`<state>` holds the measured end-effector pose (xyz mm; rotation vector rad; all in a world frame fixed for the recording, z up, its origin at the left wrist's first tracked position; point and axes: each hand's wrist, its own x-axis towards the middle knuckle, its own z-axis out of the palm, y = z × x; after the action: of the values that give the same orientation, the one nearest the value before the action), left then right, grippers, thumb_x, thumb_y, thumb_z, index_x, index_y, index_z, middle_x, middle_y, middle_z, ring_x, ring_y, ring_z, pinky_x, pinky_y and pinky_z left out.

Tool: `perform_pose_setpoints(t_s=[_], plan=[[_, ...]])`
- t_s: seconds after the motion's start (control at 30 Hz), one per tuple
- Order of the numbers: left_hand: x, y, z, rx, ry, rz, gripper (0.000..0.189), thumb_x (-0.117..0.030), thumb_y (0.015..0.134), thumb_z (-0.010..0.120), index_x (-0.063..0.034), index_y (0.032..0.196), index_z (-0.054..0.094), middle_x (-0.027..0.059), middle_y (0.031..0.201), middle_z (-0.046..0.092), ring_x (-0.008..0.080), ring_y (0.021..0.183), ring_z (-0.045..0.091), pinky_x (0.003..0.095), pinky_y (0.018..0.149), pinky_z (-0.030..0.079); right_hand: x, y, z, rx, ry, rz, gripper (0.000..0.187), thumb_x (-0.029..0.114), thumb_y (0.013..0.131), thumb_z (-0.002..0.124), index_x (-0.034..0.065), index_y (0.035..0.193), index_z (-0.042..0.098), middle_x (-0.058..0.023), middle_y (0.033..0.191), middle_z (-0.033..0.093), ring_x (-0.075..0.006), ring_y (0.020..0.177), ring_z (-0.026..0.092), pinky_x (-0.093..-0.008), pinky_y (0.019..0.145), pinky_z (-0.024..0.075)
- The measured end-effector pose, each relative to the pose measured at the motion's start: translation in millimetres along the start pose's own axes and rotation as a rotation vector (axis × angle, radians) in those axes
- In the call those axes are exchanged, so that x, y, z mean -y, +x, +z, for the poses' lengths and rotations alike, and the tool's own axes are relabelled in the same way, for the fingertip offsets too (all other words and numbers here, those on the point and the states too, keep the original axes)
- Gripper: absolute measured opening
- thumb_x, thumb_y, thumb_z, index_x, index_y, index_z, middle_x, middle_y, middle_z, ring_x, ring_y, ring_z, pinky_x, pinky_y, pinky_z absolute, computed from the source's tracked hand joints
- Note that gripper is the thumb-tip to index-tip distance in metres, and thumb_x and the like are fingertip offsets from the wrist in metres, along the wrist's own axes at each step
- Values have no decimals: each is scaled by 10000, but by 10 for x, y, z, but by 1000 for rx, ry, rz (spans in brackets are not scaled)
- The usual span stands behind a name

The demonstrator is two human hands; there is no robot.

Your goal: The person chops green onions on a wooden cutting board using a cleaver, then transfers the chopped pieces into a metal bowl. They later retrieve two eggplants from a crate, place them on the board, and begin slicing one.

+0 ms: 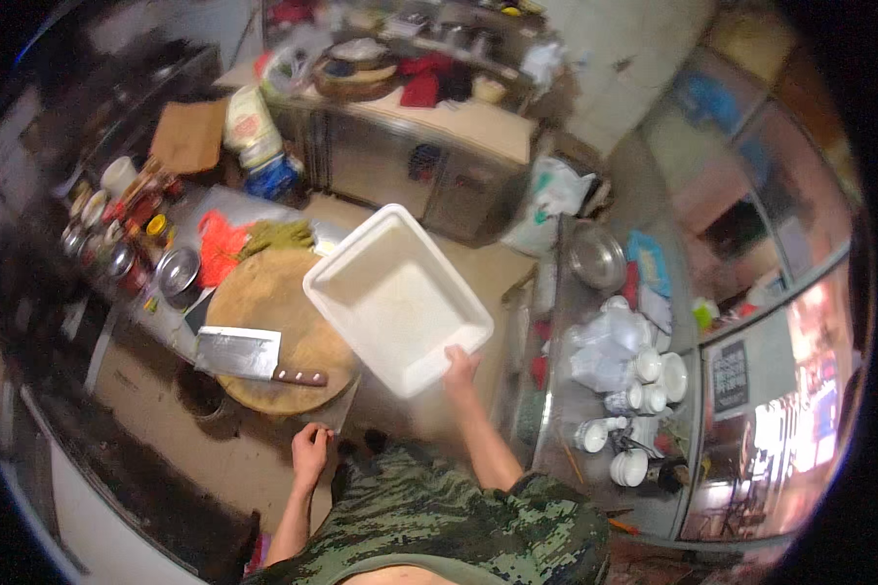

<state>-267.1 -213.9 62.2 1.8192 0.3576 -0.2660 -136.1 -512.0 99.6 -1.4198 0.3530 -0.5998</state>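
Observation:
My right hand [459,365] grips the near rim of a white plastic tub [402,300], tilted so that its bare inside faces the camera. The tub hangs beside a round wooden chopping block [263,300] and overlaps its right edge in view. A cleaver [240,352] with a dark riveted handle lies flat on the block. My left hand [312,450] is below the block's near edge, its fingers curled; whether something small is between them cannot be made out.
Left of the block stand a metal bowl [178,272], seasoning jars and a red plastic bag [221,245]. A steel counter on the right holds white cups [647,364] and a metal basin [597,256]. Across the floor stands a steel cabinet [380,146] with a pale top.

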Motion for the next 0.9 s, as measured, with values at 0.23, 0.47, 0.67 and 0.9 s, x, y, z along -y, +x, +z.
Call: perform_pose_setpoints(t_s=[0.23, 0.47, 0.67, 0.9], plan=[[-956, 446, 556, 315, -12, 140, 255, -159, 965, 507, 41, 1032, 650, 91, 906, 718, 152, 844, 665, 304, 742, 520, 235, 470, -530, -163, -66, 177, 260, 160, 756, 575, -5, 952, 620, -157, 935, 634, -257, 873, 605, -389, 754, 484], [-1262, 908, 1372, 424, 53, 255, 224, -119, 960, 514, 50, 1025, 646, 113, 912, 710, 181, 819, 667, 333, 761, 529, -400, 1027, -559, -148, 139, 340, 338, 66, 726, 562, -8, 1055, 554, -129, 1025, 582, -280, 975, 587, -420, 845, 482], [-1645, 1617, 2426, 408, 58, 74, 215, -98, 981, 488, 52, 1015, 638, 109, 909, 707, 164, 790, 646, 326, 716, 522, -813, 2348, -861, -374, 436, 600, 354, 57, 703, 570, -36, 1039, 508, -114, 1007, 529, -267, 946, 543, -416, 865, 444], [-2448, 2247, 3449, 310, 66, 200, 220, -144, 953, 538, 34, 1000, 659, 142, 876, 697, 228, 814, 675, 357, 741, 519, -223, 3750, -1501, -289, -29, 385, 304, 238, 812, 544, -40, 924, 599, -148, 926, 620, -248, 917, 578, -392, 826, 451]])
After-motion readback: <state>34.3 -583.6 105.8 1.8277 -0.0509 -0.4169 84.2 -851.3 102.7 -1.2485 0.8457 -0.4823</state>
